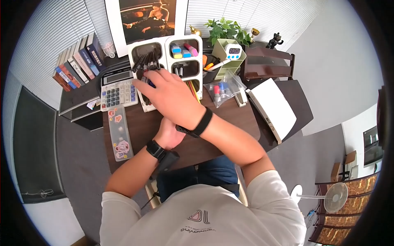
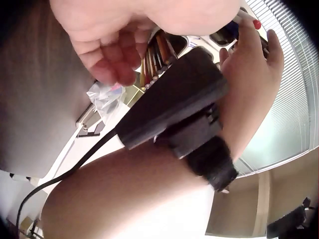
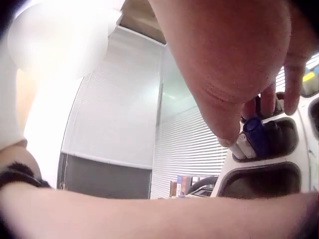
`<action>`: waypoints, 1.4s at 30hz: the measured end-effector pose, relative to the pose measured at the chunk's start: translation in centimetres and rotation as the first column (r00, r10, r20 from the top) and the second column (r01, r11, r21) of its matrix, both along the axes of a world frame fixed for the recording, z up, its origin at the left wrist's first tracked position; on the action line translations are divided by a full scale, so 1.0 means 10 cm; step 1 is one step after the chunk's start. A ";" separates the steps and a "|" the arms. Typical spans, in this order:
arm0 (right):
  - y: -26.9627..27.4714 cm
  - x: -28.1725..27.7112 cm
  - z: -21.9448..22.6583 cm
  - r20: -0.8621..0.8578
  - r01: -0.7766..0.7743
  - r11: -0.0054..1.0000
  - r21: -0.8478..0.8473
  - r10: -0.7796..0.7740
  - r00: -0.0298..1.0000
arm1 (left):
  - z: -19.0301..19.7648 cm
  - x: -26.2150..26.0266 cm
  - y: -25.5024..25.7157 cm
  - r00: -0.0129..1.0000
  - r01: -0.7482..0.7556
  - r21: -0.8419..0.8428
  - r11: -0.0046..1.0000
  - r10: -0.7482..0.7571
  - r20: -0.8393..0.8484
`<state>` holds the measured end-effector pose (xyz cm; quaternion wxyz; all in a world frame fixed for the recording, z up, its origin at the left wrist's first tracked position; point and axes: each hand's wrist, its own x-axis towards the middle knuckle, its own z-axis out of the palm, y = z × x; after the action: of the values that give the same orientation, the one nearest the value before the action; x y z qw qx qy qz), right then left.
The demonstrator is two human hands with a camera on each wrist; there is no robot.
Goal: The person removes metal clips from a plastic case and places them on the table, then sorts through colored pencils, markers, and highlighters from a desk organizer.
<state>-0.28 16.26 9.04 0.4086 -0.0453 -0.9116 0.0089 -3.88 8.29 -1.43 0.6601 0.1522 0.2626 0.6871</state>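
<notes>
In the head view my right hand point(image 1: 168, 92) reaches across my left, palm down over the white organizer point(image 1: 202, 67). Its thumb tip touches white markers point(image 3: 244, 146) beside a blue marker point(image 3: 255, 135) in the right wrist view; whether it grips one is unclear. The right hand point(image 2: 254, 74) also shows in the left wrist view, near a red-tipped item point(image 2: 256, 24). My left hand point(image 1: 171, 133) lies beneath the right wrist, in front of the organizer. Its fingers hang loosely curled around nothing point(image 2: 112, 55) in the left wrist view. Black pens point(image 1: 146, 61) stand in the organizer's rear left compartment.
A calculator point(image 1: 119, 92) and a stickered case point(image 1: 121, 135) lie left of the organizer; books point(image 1: 80, 61) stand beyond. To the right are a clear bag point(image 1: 223, 91), a green holder point(image 1: 230, 67) with a timer point(image 1: 234, 51), a stapler point(image 1: 241, 97) and a white box point(image 1: 273, 107).
</notes>
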 end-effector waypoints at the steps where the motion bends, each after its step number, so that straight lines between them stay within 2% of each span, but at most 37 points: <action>1: 0.03 -0.09 -0.04 0.059 0.037 0.995 0.089 -0.042 0.997 | 0.02 0.00 -0.01 0.999 -0.005 -0.008 1.000 0.005 0.035; 3: 0.08 -0.22 -0.09 0.074 0.043 0.990 0.137 -0.054 0.996 | 0.05 -0.01 -0.02 0.998 -0.016 -0.040 0.999 0.018 0.058; 5: 0.10 -0.28 -0.10 0.188 0.061 0.987 0.147 -0.089 0.978 | 0.07 -0.02 -0.01 0.991 -0.036 -0.113 0.993 0.050 0.123; 12: 0.17 -0.28 -0.11 0.159 -0.001 0.985 0.173 -0.026 0.987 | 0.15 0.00 0.01 0.987 -0.084 -0.137 0.987 0.102 0.127; 13: 0.17 -0.24 -0.08 0.159 0.003 0.985 0.172 -0.031 0.987 | 0.15 0.00 0.02 0.987 -0.080 -0.138 0.987 0.098 0.126; 15: 0.18 -0.11 0.00 0.155 -0.032 0.995 0.095 0.016 0.988 | 0.12 0.00 0.07 0.978 -0.157 -0.204 0.966 0.181 0.105; 17: 0.19 0.08 0.06 0.104 -0.083 0.995 0.063 0.076 0.992 | 0.05 0.00 0.07 0.974 -0.197 -0.186 0.963 0.214 0.077; 18: 0.15 0.21 0.10 0.055 -0.109 0.993 0.036 0.107 0.993 | -0.01 -0.02 0.07 0.967 -0.240 -0.163 0.957 0.250 0.045; 19: 0.09 0.37 0.14 0.004 -0.134 0.991 0.010 0.134 0.991 | -0.24 -0.12 0.12 0.969 -0.234 -0.164 0.958 0.244 0.045; 20: 0.01 0.59 0.18 -0.003 -0.153 0.987 -0.054 0.153 0.988 | -0.60 -0.25 0.19 0.986 -0.074 0.328 0.942 0.020 0.165; 21: -0.05 0.81 0.16 -0.073 -0.204 0.962 -0.180 0.194 0.978 | -0.81 -0.28 0.21 0.957 0.033 0.747 0.664 -0.236 0.167; 22: -0.14 1.01 0.07 -0.174 -0.187 0.945 -0.268 0.143 0.974 | -0.75 -0.16 0.11 0.980 -0.044 0.668 0.743 -0.096 0.172; 23: -0.26 1.19 -0.05 -0.265 -0.175 0.918 -0.357 0.080 0.961 | -0.48 0.03 0.00 0.977 -0.043 0.662 0.749 -0.106 0.184; 24: -0.38 1.33 -0.22 -0.344 -0.167 0.838 -0.520 -0.026 0.939 | -0.11 0.25 -0.15 0.994 -0.094 0.496 0.863 0.113 -0.008; 25: -0.52 1.44 -0.39 -0.403 -0.173 0.726 -0.666 -0.154 0.902 | 0.05 0.41 -0.24 0.931 -0.182 0.322 0.929 0.269 -0.249; 26: -0.73 1.45 -0.54 -0.507 -0.326 0.495 -0.805 -0.288 0.813 | -0.09 0.43 -0.26 0.950 -0.051 0.395 0.917 0.166 -0.264; 27: -0.75 1.49 -0.78 -0.481 -0.263 0.551 -0.792 -0.298 0.825 | -0.05 0.50 -0.21 0.922 -0.016 0.489 0.872 0.202 -0.331; 29: -0.82 1.52 -1.06 -0.455 -0.258 0.557 -0.790 -0.248 0.855 | 0.13 0.50 -0.26 0.798 0.006 0.381 0.925 0.225 -0.559; 30: -0.85 1.47 -1.10 -0.496 -0.348 0.497 -0.795 -0.202 0.844 | 0.08 0.48 -0.23 0.788 -0.017 0.359 0.933 0.234 -0.570; 31: -0.85 1.47 -1.09 -0.452 -0.305 0.513 -0.802 -0.190 0.871 | 0.07 0.45 -0.23 0.809 -0.058 0.307 0.950 0.225 -0.543; 33: -0.77 1.58 -0.93 -0.242 -0.134 0.529 -0.838 -0.140 0.960 | 0.16 0.39 -0.23 0.738 -0.086 0.232 0.969 0.218 -0.638; 34: -0.68 1.64 -0.91 -0.257 -0.145 0.533 -0.834 -0.142 0.956 | 0.21 0.43 -0.20 0.684 -0.166 0.309 0.937 0.335 -0.648; 35: -0.58 1.69 -0.91 -0.230 -0.095 0.639 -0.763 -0.131 0.964 | 0.28 0.45 -0.19 0.677 -0.160 0.313 0.936 0.335 -0.656; 36: -0.51 1.73 -0.89 -0.197 -0.043 0.731 -0.681 -0.126 0.972 | 0.35 0.47 -0.21 0.589 -0.160 0.293 0.942 0.330 -0.738; 37: -0.48 1.76 -0.87 -0.202 -0.047 0.728 -0.684 -0.127 0.971 | 0.39 0.48 -0.25 0.496 -0.166 0.270 0.948 0.317 -0.808; 39: -0.45 1.84 -0.79 -0.295 -0.145 0.664 -0.733 -0.119 0.948 | 0.31 0.56 -0.30 0.460 -0.186 0.200 0.962 0.265 -0.847; 41: -0.42 1.82 -0.79 -0.328 -0.179 0.644 -0.744 -0.118 0.937 | 0.20 0.75 -0.30 0.313 -0.252 0.207 0.945 0.282 -0.907; 42: -0.39 1.81 -0.85 -0.281 -0.164 0.650 -0.742 -0.079 0.957 | 0.19 0.86 -0.29 0.138 -0.263 0.276 0.925 0.319 -0.938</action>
<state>17.79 12.36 0.50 0.4797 -0.1883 -0.7552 0.4050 4.70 5.37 0.50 0.1969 0.5099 0.6264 0.5557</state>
